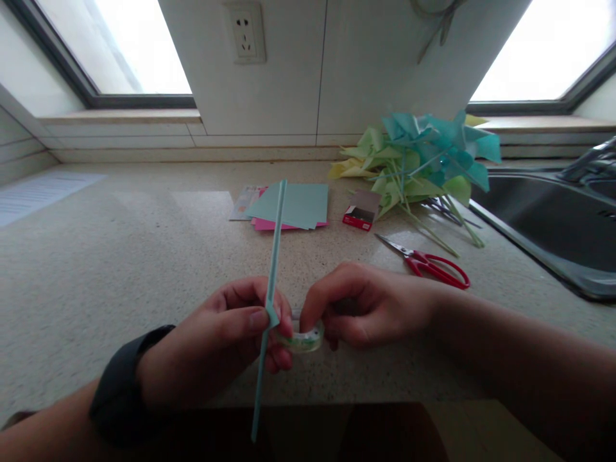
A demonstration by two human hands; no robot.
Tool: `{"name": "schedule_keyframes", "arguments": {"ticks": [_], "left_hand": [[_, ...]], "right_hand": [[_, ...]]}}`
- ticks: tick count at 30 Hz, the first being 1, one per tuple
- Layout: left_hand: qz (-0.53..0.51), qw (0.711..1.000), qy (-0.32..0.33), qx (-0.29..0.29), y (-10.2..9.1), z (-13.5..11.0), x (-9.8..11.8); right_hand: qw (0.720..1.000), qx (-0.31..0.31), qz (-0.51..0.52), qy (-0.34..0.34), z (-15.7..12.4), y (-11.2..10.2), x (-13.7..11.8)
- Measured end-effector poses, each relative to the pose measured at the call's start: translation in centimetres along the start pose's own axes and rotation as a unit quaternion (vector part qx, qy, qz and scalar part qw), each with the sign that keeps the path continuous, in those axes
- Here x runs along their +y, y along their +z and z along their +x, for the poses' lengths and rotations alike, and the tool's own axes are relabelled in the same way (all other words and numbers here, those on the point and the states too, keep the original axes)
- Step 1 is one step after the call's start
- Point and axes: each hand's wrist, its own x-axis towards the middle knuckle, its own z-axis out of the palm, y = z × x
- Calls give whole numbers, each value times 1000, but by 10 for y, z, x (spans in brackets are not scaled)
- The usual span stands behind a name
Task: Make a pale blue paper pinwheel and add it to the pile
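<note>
Left hand point(224, 332) pinches green stick point(276, 250), long axis steep in view. Right hand point(368, 305) grips tape roll point(306, 343), just right of stick.

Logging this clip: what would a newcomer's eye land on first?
Probably the bunch of folded paper shapes in turquoise, green and yellow, lying at the back right beside the sink. Next, the thin pale-blue stick in the left hand, front centre, with the right hand at a clear tape roll. Then the red-handled scissors, right of centre.
</note>
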Motion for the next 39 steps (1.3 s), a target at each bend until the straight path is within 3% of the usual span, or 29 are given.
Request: {"name": "schedule_keyframes", "arguments": {"ticks": [6,14,21,29,39], "left_hand": [[10,1000,-2,9,1,0,0],[108,990,47,77,1,0,-4],[139,983,57,105,2,3,-7],[40,997,18,69,-2,2,-6],[30,997,22,60,-3,1,-6]], "right_hand": [[999,6,-37,-14,0,0,1],[993,58,-46,90,-1,-2,-5],[985,67,-126,97,-1,2,-7],[996,33,-18,78,-1,2,-3],[996,37,37,73,-1,4,-3]]}}
